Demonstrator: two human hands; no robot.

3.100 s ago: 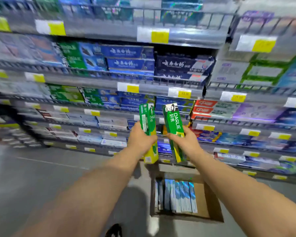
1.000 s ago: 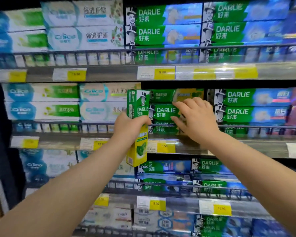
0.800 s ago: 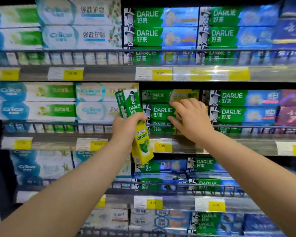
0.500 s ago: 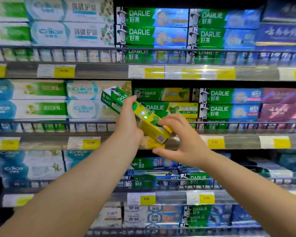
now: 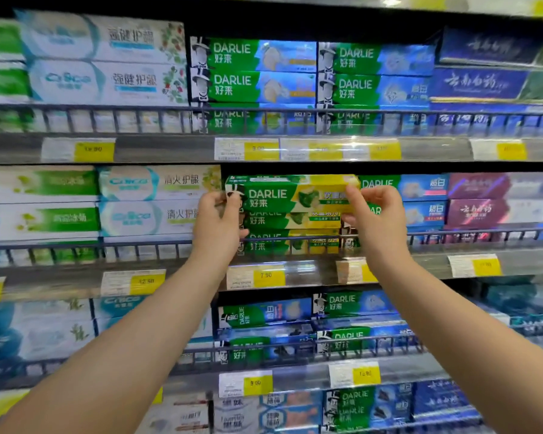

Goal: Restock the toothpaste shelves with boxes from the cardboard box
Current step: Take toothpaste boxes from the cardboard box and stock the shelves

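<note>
A green and yellow Darlie toothpaste box (image 5: pixel 290 194) lies level in front of the middle shelf (image 5: pixel 311 270), on top of a stack of two like boxes (image 5: pixel 290 233). My left hand (image 5: pixel 218 225) pinches the box's left end. At the right end, my right hand (image 5: pixel 375 219) holds it with curled fingers. The cardboard box is out of view.
A wire rail (image 5: pixel 295 242) runs along the shelf's front edge. White Crest-style boxes (image 5: pixel 151 200) stand left of the stack, green and blue Darlie boxes (image 5: pixel 420 198) to its right. More rows fill the shelf above (image 5: pixel 295 148) and the shelf below (image 5: pixel 295 377). Yellow price tags (image 5: pixel 265 275) line the edges.
The box in my left hand turned from upright to level. My right hand left the shelf stack and took the box's right end. Both hands raised it onto the stack.
</note>
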